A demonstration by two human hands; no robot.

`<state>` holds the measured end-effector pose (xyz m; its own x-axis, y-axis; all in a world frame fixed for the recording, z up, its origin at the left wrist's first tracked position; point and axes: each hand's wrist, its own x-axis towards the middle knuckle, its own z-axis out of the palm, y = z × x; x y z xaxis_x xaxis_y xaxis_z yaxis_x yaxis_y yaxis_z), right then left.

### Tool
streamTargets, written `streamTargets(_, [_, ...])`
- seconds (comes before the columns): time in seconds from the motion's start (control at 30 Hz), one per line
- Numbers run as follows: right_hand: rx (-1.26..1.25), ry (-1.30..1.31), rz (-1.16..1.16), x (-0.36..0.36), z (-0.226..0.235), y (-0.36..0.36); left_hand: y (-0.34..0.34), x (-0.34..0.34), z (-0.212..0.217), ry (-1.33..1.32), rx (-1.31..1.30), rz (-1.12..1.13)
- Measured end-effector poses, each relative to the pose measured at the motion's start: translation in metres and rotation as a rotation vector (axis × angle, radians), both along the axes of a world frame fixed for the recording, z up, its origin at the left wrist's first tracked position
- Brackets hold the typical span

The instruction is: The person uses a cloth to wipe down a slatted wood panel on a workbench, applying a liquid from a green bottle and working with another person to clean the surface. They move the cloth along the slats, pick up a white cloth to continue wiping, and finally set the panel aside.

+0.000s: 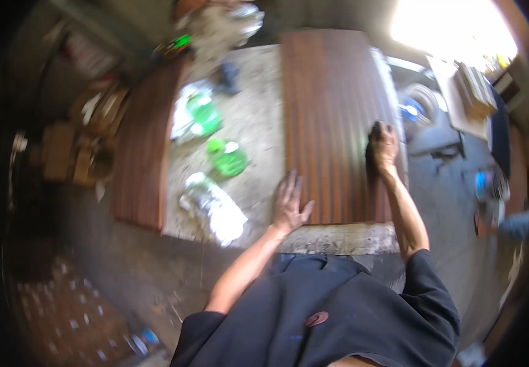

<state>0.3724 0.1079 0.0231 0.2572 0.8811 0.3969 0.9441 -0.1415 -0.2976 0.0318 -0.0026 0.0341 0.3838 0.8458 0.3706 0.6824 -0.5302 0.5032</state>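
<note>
A brown wooden panel (332,116) with dark lengthwise grooves lies on the pale, stained worktable (258,110) in front of me. My left hand (289,205) lies at its near left edge, fingers stretched out and thumb apart, with nothing in it. Near the panel's right edge, my right hand (385,147) is closed on a dark pad (371,158), pressed against the grooved surface. Blur and my fingers hide whether the pad is a folded cloth or a block. The fingertips of both hands look darkened.
Left of the panel are two green plastic bottles (229,160), a crumpled clear plastic bag (214,208) and a dark rag (229,76). A second brown panel (145,147) stands along the table's left side. Cardboard boxes (59,150) lie beyond it; a box-like stack (475,88) sits far right.
</note>
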Motion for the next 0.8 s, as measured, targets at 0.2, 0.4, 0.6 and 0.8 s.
streamTargets(0.2, [0.0, 0.316, 0.225, -0.02, 0.001, -0.007, -0.014, -0.032, 0.008, -0.182, -0.232, 0.072])
streamTargets(0.4, [-0.283, 0.756, 0.508, -0.111, 0.066, -0.086, -0.056, -0.088, 0.047, -0.455, -0.031, 0.444])
streamTargets(0.6, [-0.304, 0.659, 0.765, -0.249, 0.1, -0.096, -0.039, -0.176, 0.07, -0.359, 0.112, 0.717])
streamTargets(0.8, [-0.271, 0.439, 0.948, -0.32, 0.098, -0.106, -0.026, -0.236, 0.064, -0.438, 0.102, 0.85])
